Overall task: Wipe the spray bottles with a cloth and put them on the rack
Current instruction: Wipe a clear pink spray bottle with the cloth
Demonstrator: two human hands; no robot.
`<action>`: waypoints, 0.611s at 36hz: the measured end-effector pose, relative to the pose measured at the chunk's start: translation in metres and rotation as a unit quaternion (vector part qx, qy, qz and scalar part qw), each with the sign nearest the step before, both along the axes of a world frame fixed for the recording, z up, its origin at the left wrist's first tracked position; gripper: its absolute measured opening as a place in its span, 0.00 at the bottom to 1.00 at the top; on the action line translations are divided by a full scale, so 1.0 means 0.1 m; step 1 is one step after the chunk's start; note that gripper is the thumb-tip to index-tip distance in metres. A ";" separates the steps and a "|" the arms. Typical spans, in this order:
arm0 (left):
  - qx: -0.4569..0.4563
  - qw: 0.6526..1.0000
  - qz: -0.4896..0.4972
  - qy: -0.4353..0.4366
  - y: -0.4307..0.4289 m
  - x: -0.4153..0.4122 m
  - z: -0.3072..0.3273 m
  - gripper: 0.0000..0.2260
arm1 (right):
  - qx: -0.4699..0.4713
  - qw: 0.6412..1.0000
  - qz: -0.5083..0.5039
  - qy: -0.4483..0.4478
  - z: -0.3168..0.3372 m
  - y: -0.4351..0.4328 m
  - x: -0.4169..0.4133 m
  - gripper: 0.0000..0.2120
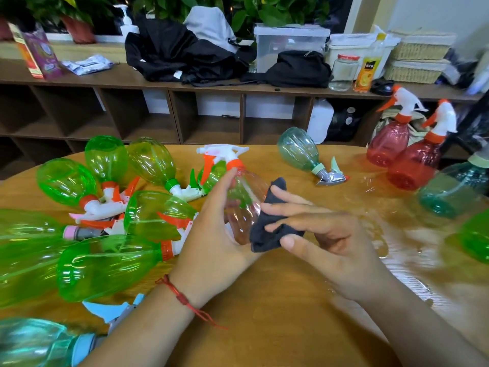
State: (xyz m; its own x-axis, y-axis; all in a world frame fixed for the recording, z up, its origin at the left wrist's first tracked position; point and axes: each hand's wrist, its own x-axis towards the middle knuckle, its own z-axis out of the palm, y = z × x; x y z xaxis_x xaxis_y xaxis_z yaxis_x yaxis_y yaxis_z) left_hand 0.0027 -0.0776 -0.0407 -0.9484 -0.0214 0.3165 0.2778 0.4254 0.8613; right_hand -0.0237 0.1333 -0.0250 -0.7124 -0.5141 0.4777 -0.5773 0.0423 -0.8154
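Your left grip (pixel 211 231) curls round a clear pinkish spray bottle (pixel 247 189) above the worktop (pixel 264 327) middle. Your right grip (pixel 330 242) pinches a dark cloth (pixel 266 230) against the bottle's right side. Green bottles (pixel 111 266) lie heaped at left.

2 bare arms come in from the bottom edge, the left forearm (pixel 148 327) and the right forearm (pixel 423 329). Each ends in a bare hand, the left hand (pixel 211 234) and the right hand (pixel 336 247). The left wrist wears 1 thin red cord bracelet (pixel 177 294), knotted in places, with loose red thread ends (pixel 209 320) trailing from it. The right thumbnail (pixel 289 242) is cut short and rounded.
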 end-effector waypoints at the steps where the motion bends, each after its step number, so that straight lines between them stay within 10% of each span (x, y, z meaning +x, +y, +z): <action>1: 0.005 1.000 -0.004 -0.002 0.01 0.00 0.00 0.53 | -0.001 1.000 0.001 0.003 0.00 0.01 0.00 0.10; 22: -0.064 0.992 -0.104 0.035 0.17 0.09 0.00 0.52 | -0.073 0.994 -0.061 -0.056 -0.01 -0.02 -0.06 0.13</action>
